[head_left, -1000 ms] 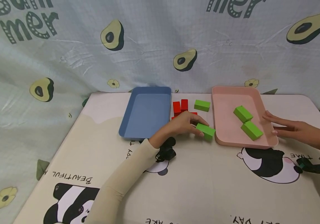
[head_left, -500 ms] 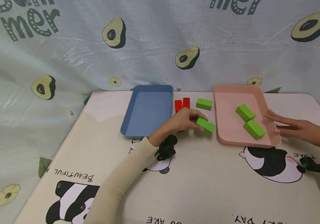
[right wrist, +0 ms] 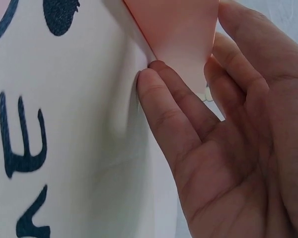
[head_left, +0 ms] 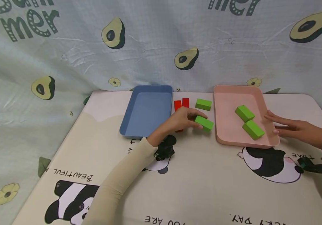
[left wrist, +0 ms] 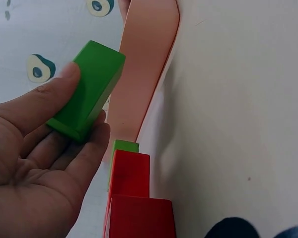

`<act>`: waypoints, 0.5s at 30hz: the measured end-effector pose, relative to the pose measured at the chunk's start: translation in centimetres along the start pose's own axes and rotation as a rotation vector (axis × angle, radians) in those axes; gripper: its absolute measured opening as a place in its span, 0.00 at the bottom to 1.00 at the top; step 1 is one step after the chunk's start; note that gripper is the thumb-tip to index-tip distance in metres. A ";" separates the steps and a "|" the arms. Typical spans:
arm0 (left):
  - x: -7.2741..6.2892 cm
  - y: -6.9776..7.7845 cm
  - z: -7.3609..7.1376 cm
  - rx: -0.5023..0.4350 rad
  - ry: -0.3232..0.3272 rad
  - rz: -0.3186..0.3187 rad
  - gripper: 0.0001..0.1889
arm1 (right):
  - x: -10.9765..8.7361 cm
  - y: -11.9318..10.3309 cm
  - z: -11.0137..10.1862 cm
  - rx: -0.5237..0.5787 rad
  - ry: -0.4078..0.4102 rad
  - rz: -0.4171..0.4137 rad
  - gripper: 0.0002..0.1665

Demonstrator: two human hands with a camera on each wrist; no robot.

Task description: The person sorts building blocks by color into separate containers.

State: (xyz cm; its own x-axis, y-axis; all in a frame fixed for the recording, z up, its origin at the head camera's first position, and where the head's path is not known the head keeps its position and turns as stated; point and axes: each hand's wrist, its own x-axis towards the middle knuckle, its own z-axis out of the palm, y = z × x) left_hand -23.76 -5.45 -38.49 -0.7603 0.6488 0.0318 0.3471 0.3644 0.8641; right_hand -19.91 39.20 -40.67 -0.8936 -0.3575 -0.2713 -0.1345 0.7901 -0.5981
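Observation:
My left hand (head_left: 182, 119) pinches a green block (head_left: 204, 123) between thumb and fingers, to the left of the pink tray (head_left: 227, 136). In the left wrist view the block is tilted and raised off the table. Two more green blocks, a rear one (head_left: 244, 113) and a front one (head_left: 253, 129), lie in the pink tray. My right hand (head_left: 304, 131) touches that tray's right wall with extended fingers. Red blocks (head_left: 177, 105) stand behind and beneath my left hand, which partly hides them. Another green block (head_left: 203, 104) rests on the table behind them, nearer the pink tray.
A blue tray (head_left: 149, 109) with nothing in it sits left of the red blocks. Printed cloth (head_left: 149, 56) hangs behind the table's back edge. Black wrist cameras, one below the left wrist (head_left: 165, 148), hang near the cartoon-printed table cover (head_left: 200, 181).
My left hand has lifted the green block a little and shifted slightly left and away, now covering more of the red blocks. The right hand keeps its place at the pink tray.

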 end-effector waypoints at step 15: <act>0.1 0.6 0.1 -0.049 0.103 -0.054 0.23 | -0.2 0.1 0.0 -0.059 0.020 -0.028 0.38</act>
State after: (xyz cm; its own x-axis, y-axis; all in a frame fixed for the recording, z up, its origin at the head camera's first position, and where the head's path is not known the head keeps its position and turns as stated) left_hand -23.60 -5.10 -37.97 -0.8305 0.5560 0.0339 0.2786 0.3618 0.8896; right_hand -19.73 39.30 -40.69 -0.8977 -0.3700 -0.2394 -0.1839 0.8082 -0.5595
